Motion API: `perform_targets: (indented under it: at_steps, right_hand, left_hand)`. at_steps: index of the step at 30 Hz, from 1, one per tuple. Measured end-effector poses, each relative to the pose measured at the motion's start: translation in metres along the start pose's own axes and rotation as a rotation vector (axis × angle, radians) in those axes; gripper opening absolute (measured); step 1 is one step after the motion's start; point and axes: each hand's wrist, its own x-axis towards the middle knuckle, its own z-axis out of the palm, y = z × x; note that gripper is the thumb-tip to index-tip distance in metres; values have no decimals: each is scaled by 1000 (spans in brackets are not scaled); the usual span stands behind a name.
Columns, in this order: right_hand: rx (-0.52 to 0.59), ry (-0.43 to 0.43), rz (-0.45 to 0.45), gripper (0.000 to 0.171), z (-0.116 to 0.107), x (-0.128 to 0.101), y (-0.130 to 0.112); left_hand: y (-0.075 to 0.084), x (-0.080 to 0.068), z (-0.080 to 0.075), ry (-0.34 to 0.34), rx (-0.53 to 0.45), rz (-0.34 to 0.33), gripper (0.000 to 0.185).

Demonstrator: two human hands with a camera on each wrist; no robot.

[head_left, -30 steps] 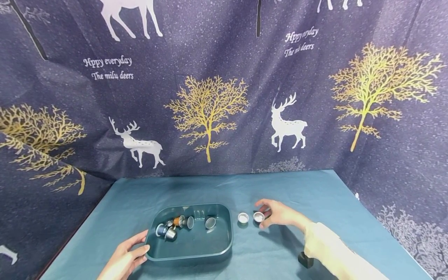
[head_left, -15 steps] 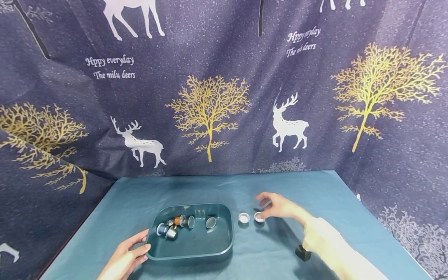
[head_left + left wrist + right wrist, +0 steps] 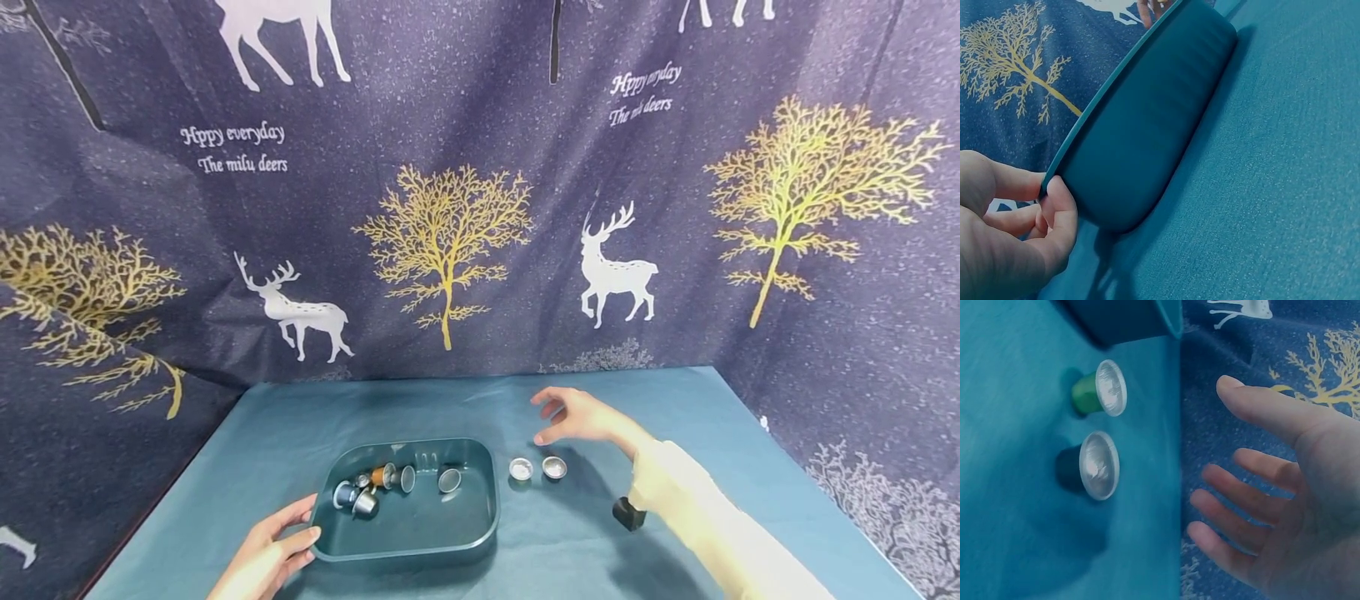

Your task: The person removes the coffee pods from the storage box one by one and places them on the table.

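My left hand [image 3: 264,546] pinches the left rim of a dark teal tray [image 3: 412,533] between thumb and fingers, as the left wrist view also shows. Inside the tray lie several coffee capsules, among them an orange one [image 3: 382,476], a blue one [image 3: 345,494] and a silver one [image 3: 365,503]. Two more stand foil side up on the cloth right of the tray: a green capsule [image 3: 1088,394] and a dark capsule [image 3: 1070,469]. My right hand [image 3: 577,414] hovers above and behind this pair, holding nothing, its fingers loosely bent and apart from the thumb.
A teal cloth [image 3: 600,567] covers the table. Behind it hangs a dark curtain [image 3: 480,125] printed with deer and trees. A small black block [image 3: 628,514] shows by the right sleeve.
My right hand has let go of the dark capsule and risen up and away from it. That capsule stays beside the green one. My left hand keeps its hold on the tray.
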Motion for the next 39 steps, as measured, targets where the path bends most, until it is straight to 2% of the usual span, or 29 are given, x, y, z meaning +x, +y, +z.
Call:
perform_targets:
  at_steps: [11,16,25,34,39]
  right_hand:
    - [-9,-68,-48,61,-1,18,-25]
    - [-3,-104,-62,57,1,22,-31]
    - [-2,-128,-62,55,2,25,-42]
    - [-16,-149,-71,51,3,33,-57]
    - [-37,-171,-86,49,9,40,-67]
  left_hand:
    - [0,2,-2,-22,-28,-25,68]
    - [0,3,-3,-46,-31,-17,68]
    - [-2,5,-11,-116,-37,-34,70]
    - [-6,6,-21,-190,-42,-13,79]
    - [-3,5,-16,-166,-58,-22,75]
